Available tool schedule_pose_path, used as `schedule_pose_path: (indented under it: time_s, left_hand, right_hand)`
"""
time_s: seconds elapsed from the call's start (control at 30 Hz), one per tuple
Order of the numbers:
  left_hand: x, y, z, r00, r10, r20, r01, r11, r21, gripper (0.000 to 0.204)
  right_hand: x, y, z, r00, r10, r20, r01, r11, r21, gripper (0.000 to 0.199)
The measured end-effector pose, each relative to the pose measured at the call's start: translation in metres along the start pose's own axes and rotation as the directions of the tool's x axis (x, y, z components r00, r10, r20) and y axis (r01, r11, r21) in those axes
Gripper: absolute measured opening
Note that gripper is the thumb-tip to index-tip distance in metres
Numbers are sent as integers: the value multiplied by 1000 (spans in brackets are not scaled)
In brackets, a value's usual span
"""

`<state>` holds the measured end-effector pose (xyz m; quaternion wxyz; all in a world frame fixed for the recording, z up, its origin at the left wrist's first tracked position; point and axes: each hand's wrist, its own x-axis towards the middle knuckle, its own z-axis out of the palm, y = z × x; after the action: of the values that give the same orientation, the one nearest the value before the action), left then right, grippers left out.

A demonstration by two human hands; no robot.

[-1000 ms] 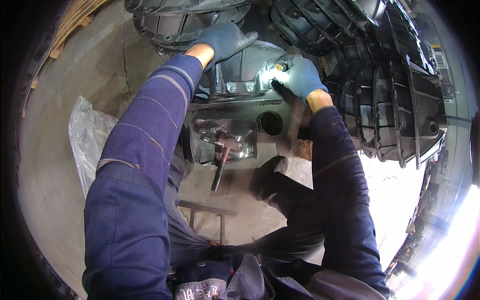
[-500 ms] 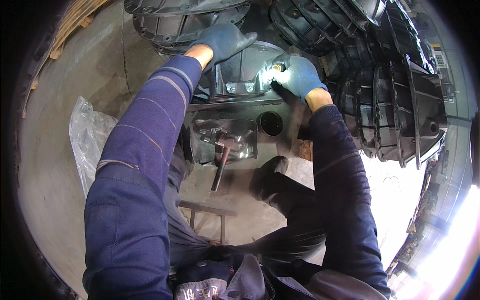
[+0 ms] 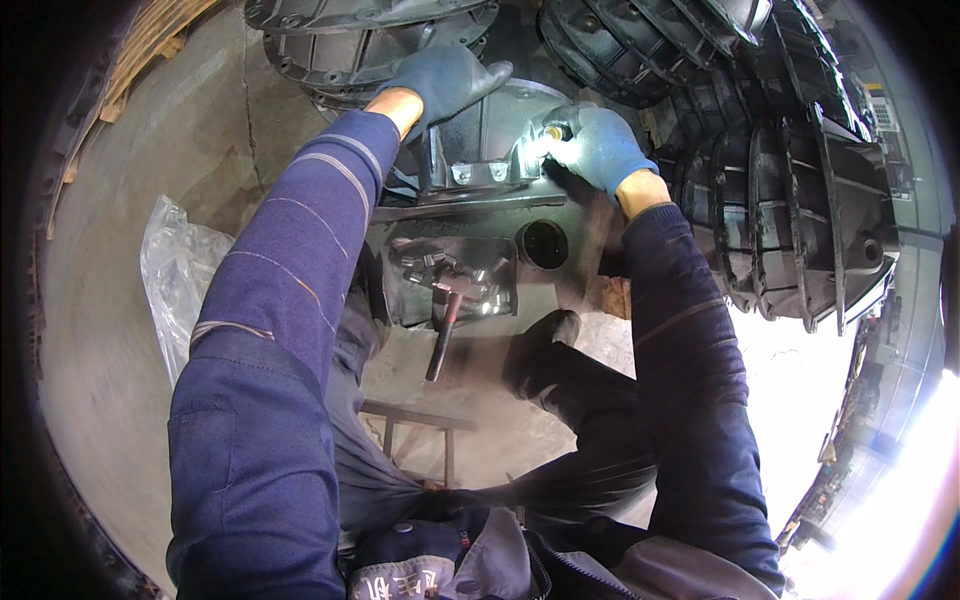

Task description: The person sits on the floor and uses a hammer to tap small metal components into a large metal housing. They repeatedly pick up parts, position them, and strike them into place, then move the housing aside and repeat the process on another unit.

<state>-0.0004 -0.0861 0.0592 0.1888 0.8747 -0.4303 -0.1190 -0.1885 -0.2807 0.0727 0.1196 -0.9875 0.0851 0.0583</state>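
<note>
A dark grey cast-metal housing (image 3: 482,135) with a flat flange and ribs stands upright in front of me. My left hand (image 3: 435,82), in a blue-grey glove, grips its upper left side. The thumb points right and the other fingers are mostly hidden. At the right side of the housing my gloved right hand (image 3: 600,148) is closed around a small lit flashlight (image 3: 553,133) with a brass-coloured ring. Its beam makes a bright spot on the lower right of the casting. Below lies a tray (image 3: 400,310) of small metal parts, with a hammer (image 3: 442,335) across its front edge.
Large ribbed castings (image 3: 775,220) are stacked on the right, and more round castings (image 3: 370,50) stand at the back left. A round dark cup (image 3: 543,245) sits right of the tray. Clear plastic sheeting (image 3: 180,270) lies on the left floor, below a wooden pallet (image 3: 150,50).
My right hand and forearm have shifted very slightly to the right. Both grips stay the same, and the light still falls on the same part of the housing.
</note>
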Motion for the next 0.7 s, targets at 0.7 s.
schedule_pose_path:
  time_s: [0.7]
  left_hand:
    - [-4,6,-3,997,-20,74,21,1000,-15,75]
  right_hand:
    - [-224,-82,295,697,620,361,-670,384,635,39]
